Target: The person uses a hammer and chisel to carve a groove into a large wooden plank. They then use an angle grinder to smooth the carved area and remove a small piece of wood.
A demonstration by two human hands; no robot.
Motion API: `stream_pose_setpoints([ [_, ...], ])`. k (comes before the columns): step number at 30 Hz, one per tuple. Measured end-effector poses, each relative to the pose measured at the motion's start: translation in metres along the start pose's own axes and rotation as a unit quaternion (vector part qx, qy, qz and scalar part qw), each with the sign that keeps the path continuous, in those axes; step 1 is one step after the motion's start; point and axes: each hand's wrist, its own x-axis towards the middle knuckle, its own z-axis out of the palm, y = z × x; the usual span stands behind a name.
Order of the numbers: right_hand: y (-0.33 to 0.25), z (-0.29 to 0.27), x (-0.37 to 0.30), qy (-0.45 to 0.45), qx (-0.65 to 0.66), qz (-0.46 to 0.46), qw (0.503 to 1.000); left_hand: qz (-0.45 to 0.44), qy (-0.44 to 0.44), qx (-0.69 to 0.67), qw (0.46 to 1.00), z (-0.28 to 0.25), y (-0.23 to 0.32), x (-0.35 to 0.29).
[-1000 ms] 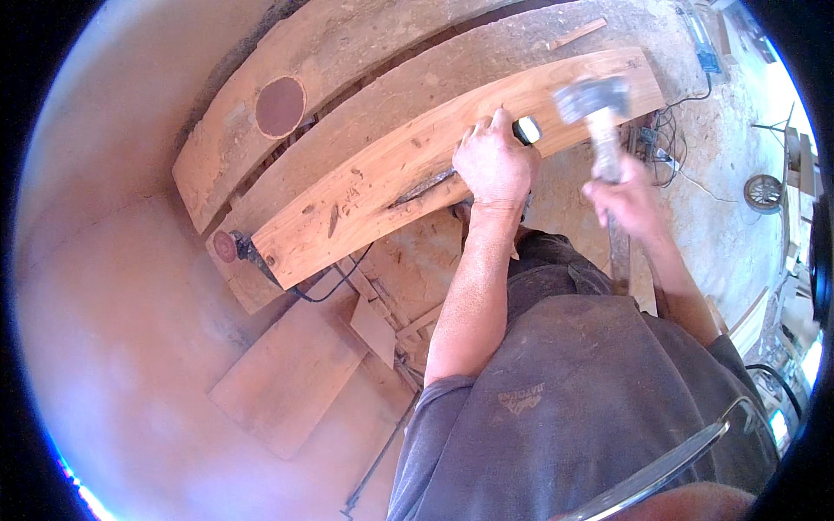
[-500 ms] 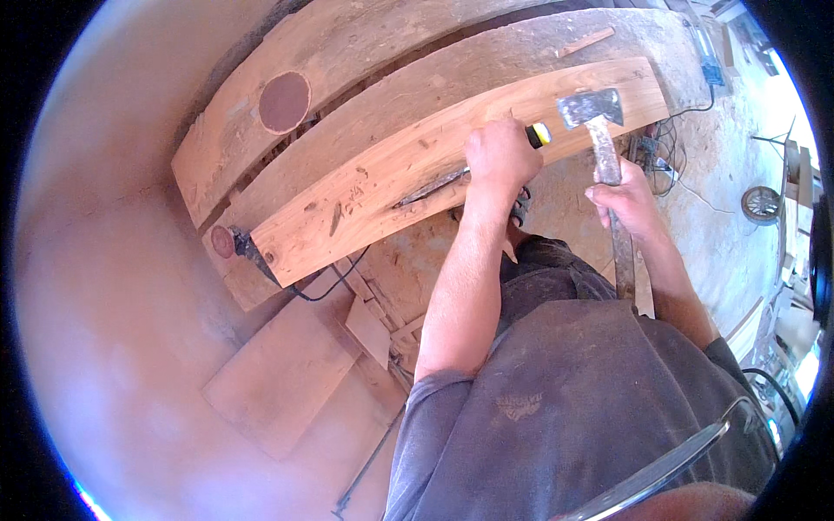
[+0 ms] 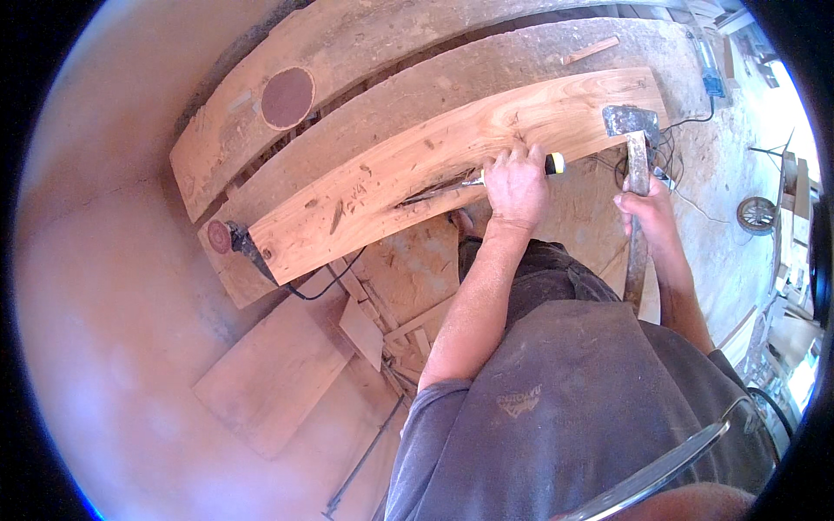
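Observation:
A long, pale wooden plank lies across the bench, with a dark, split hollow along its near side. My left hand is closed around a chisel with a black and yellow handle. The chisel lies low over the plank, its metal blade pointing left toward the hollow; whether the tip touches the wood I cannot tell. To the right, my right hand grips a hatchet by its worn wooden handle. The hatchet's head is raised, just right of the chisel's butt.
A round sanding disc lies on the rough bench boards. An angle grinder with a cable sits at the plank's left end. Behind the plank is a small wood strip. A wheel stands at right; boards lie below left.
Both hands have moved right, the left sliding the chisel away from the hollow's right end. The hatchet has moved right and slightly down with my right hand.

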Motion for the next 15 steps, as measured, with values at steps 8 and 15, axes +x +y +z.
stream_pose_setpoints([
  [8,0.01,0.015,0.002,-0.098,-0.005,0.039,0.994,0.011,-0.043,0.002,0.999,-0.007,-0.001,-0.002],
  [15,0.009,0.015,0.006,-0.184,-0.051,0.037,0.981,0.021,-0.044,0.03,0.998,-0.001,-0.004,-0.005],
])
